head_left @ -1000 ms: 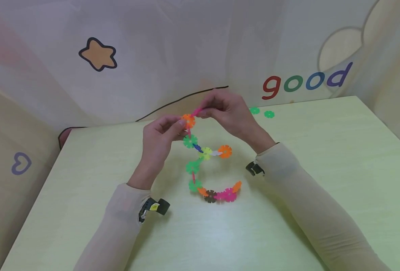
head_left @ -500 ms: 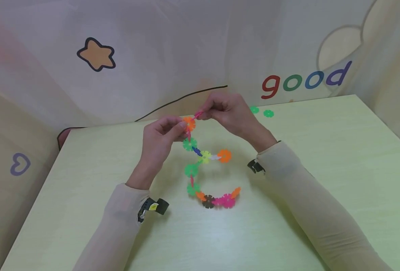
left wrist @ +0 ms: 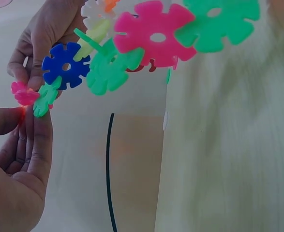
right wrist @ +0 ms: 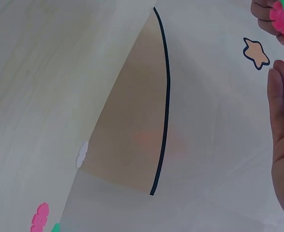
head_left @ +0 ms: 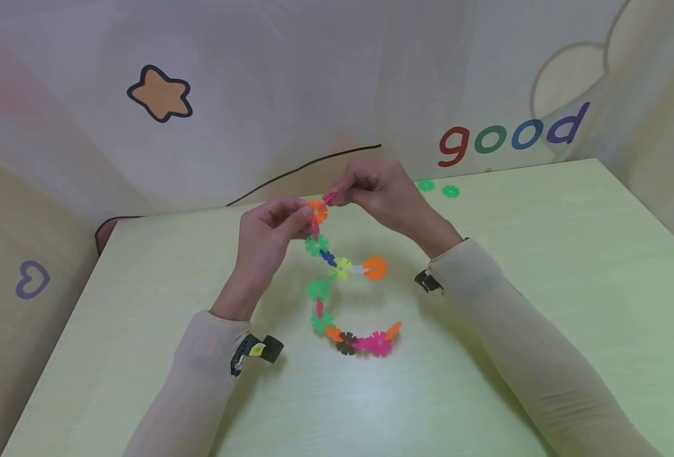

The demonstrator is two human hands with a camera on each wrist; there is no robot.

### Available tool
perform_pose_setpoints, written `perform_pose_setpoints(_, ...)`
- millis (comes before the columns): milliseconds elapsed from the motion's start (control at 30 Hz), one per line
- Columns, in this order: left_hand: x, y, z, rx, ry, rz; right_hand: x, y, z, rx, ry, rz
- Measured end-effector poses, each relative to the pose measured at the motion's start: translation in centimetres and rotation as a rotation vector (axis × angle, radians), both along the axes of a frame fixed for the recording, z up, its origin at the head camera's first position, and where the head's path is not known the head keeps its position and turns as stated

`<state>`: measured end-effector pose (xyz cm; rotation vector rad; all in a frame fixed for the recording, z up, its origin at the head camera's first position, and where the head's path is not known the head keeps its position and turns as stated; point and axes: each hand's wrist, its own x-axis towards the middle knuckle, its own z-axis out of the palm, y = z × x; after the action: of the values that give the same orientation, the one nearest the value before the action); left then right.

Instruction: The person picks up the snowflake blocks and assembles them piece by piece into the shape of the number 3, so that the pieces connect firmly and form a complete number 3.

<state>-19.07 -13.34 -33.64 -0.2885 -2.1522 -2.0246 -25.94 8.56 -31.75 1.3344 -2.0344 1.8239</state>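
A chain of notched plastic snowflake discs hangs from my left hand (head_left: 265,238), whose thumb and fingers pinch the orange disc (head_left: 317,211) at its top. My right hand (head_left: 385,197) holds a pink disc (head_left: 329,198) nearly edge-on, right at the orange disc's upper rim. Below come a green disc (head_left: 317,245), a blue disc (left wrist: 67,66) and a yellow disc (head_left: 341,268), with a side branch ending in another orange disc (head_left: 375,268). Lower down, the chain curves rightward through a brown disc (head_left: 346,343) and a larger pink disc (head_left: 380,344).
Two loose green discs (head_left: 450,191) lie at the back edge of the pale table (head_left: 542,254). In the right wrist view, a white disc (right wrist: 82,154) and pink discs (right wrist: 40,217) lie along that edge. A printed curtain (head_left: 291,82) rises right behind the table.
Both hands keep their hold. The orange disc and the chain have come slightly lower in the head view, the chain's bottom end most. My right hand has dipped a little with the pink disc.
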Motion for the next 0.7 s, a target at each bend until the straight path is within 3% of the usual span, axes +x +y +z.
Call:
perform_pose_setpoints(333, -0.07, -0.03, -0.18, 0.043, -0.013, -0.001, 0.23, -0.31, -0.07, 0.023, -0.004, -0.073)
perform_pose_setpoints(700, -0.26, 0.03, -0.31, 0.061, -0.005, 0.020, 0.19, -0.21, -0.06, 0.113, 0.111, -0.148)
